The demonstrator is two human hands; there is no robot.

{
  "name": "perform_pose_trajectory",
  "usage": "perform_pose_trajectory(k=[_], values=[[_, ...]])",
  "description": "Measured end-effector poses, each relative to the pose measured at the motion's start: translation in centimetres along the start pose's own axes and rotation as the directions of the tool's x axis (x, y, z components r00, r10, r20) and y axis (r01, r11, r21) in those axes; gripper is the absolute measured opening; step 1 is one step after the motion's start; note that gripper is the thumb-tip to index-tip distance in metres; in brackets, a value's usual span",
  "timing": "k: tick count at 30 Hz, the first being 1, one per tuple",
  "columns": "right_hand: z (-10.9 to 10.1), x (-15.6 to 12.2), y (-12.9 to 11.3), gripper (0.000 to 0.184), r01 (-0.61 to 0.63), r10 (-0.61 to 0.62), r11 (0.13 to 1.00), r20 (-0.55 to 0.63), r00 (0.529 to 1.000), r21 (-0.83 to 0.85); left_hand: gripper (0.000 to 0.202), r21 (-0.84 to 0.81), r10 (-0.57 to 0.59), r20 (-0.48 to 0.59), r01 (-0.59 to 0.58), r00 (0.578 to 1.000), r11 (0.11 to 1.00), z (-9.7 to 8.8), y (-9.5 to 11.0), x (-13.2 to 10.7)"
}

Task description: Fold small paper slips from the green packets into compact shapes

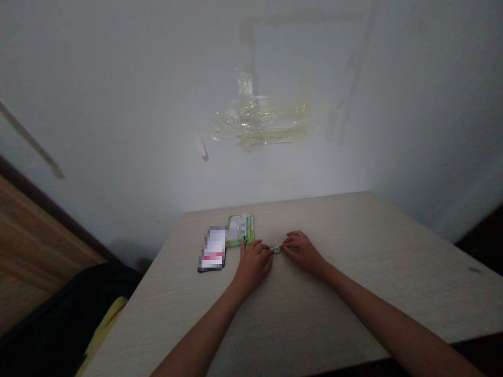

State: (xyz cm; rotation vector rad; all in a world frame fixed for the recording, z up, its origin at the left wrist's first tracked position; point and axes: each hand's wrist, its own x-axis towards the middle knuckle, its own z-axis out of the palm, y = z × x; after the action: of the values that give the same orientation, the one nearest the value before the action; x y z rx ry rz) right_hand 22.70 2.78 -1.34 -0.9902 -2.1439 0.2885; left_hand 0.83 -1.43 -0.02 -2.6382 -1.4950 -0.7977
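Between my two hands, just above or on the tabletop, is a small white and green piece (275, 247); its exact kind is too small to make out. My left hand (254, 263) pinches its left side with closed fingertips. From the other side, the fingertips of my right hand (302, 252) close on its right edge. A green and white printed box (241, 230) lies just beyond my left hand, close to its fingers. Left of the box lies a phone (213, 248) with a blurred screen and a dark edge.
The pale wooden table (353, 230) stands against a grey wall (137, 104) with peeling clear tape (267, 118). Dark cloth (78, 309) and yellow cloth (104, 330) are beside the table's left edge, near a brown wooden panel (27, 251).
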Motion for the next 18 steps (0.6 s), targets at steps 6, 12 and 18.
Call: perform_pose_trajectory(k=[6,12,18], values=[[-0.3,-0.2,-0.6,0.014,0.046,-0.044,0.994,0.017,0.999,-0.095,0.023,-0.003,-0.002,-0.003,0.002,1.000,1.000,0.0,0.0,0.0],[-0.7,-0.4,-1.7,0.017,0.081,-0.065,0.976,0.087,0.994,-0.201,0.024,0.016,-0.014,0.008,0.014,1.000,1.000,-0.1,0.2,-0.2],[-1.1,-0.3,-2.4,0.019,0.147,-0.095,0.944,0.184,0.978,-0.294,0.024,0.106,0.049,0.027,-0.052,0.998,0.993,-0.7,0.9,0.1]])
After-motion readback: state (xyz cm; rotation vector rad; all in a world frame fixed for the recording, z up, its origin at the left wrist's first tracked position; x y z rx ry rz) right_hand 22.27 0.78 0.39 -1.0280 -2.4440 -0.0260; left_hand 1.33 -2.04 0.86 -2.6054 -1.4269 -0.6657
